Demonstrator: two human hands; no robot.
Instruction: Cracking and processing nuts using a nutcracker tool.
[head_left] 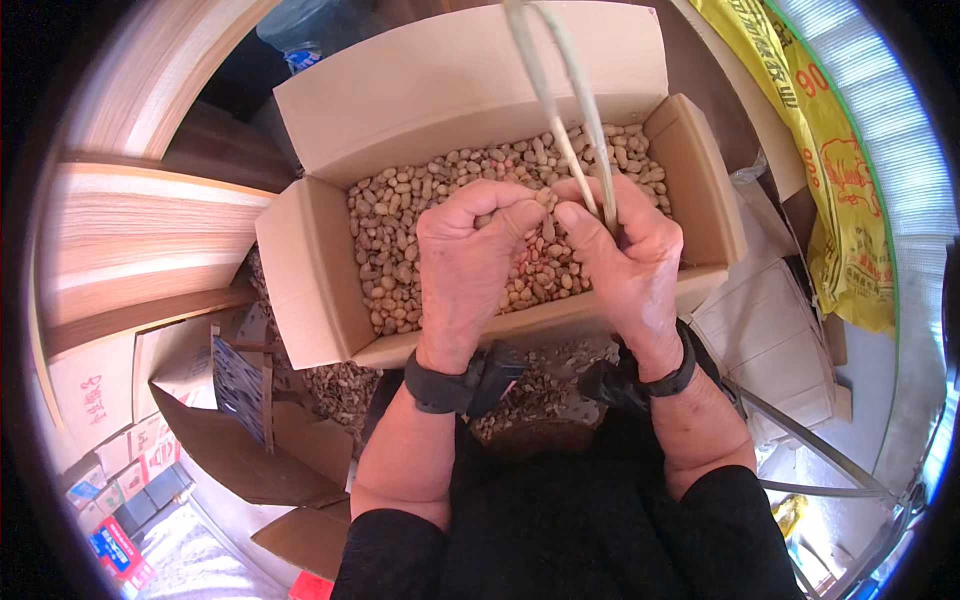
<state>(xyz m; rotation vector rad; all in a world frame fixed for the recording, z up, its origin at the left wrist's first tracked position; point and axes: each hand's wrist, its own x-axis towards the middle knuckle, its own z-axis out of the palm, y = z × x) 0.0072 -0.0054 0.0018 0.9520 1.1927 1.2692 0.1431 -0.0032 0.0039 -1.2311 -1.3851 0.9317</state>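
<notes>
An open cardboard box (310,240) full of unshelled peanuts (395,240) stands in front of me. Some reddish shelled kernels (552,262) show among them, below my hands. Over the box, my left hand (458,270) is closed in a pinch on a peanut (546,198), thumb against forefinger. My right hand (640,270) meets it at the fingertips, closed round a long pale strip bent into a narrow loop (548,90), like bamboo tongs. The loop points up and away from me. Its lower ends pass between my right fingers, where the grip is partly hidden.
Broken shells (340,392) cover the floor below the box. An open carton (290,455) stands at the lower left, near wooden furniture (150,240). On the right are flattened cardboard (765,330), a yellow printed sack (850,220) and a metal frame (810,435).
</notes>
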